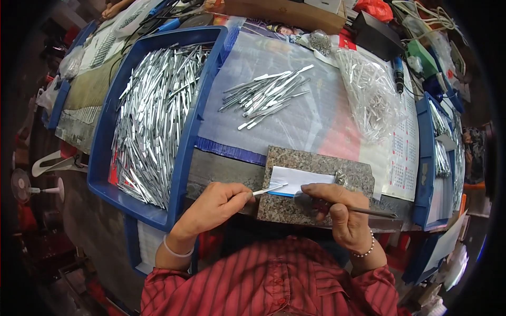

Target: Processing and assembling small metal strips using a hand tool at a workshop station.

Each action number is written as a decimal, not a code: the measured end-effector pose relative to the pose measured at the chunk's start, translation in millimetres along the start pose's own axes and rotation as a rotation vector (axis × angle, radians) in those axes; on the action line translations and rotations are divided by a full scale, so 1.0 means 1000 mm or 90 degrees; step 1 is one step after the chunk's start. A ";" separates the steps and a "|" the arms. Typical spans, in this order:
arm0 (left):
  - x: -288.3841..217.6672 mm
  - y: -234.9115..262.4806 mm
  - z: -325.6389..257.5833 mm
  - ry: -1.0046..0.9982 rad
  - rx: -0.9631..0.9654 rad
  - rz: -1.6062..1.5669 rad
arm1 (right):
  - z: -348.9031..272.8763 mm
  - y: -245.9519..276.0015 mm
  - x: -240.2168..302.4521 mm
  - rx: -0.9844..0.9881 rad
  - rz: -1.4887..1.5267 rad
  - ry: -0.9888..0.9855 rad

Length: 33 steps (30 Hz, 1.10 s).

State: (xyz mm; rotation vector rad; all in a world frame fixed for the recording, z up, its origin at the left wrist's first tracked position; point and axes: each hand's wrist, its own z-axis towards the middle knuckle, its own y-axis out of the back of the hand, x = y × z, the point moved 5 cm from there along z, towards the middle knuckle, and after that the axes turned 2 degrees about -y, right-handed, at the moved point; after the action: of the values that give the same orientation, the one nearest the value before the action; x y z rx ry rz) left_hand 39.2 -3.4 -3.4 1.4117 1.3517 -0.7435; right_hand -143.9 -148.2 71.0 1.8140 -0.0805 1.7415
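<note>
One thin stick pinched in your left hand, tip over white paper on stone block; your right hand grasps dark rod. Beyond block, pile of metal sticks lies on sheet; at left, blue tray holds many more.

The left hand has one stick. The right hand has one rod. Below is one stone block.

Metal strip: one end hidden in left fingers
Rod: partly covered by right fingers
Striped shirt: cut off below
Calendar: print too small
</note>
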 end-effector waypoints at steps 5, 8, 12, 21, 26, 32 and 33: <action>0.001 0.001 -0.001 0.024 0.012 -0.017 | -0.009 0.018 0.055 -0.134 0.017 0.306; -0.004 -0.002 0.003 0.012 0.016 -0.029 | 0.024 -0.010 0.046 -0.039 -0.142 0.239; 0.003 0.000 0.005 0.024 0.021 -0.010 | 0.044 -0.017 0.017 0.087 -0.223 0.181; -0.007 0.000 0.000 0.002 0.027 0.027 | 0.034 -0.018 0.003 0.047 -0.173 0.072; -0.042 -0.002 -0.021 -0.087 -0.085 0.101 | -0.017 0.021 0.006 -0.202 0.027 0.049; -0.076 -0.030 0.000 -0.366 -0.207 0.251 | -0.068 0.039 0.001 -0.370 0.107 0.028; -0.071 -0.035 0.009 -0.368 -0.205 0.249 | -0.071 0.039 -0.004 -0.372 0.110 0.030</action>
State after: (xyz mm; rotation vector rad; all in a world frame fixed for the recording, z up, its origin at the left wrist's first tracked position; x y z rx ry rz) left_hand -6.1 -41.1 50.2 1.0457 0.6799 -0.5763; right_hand -224.6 -148.5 78.4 1.3627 -0.6711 1.6464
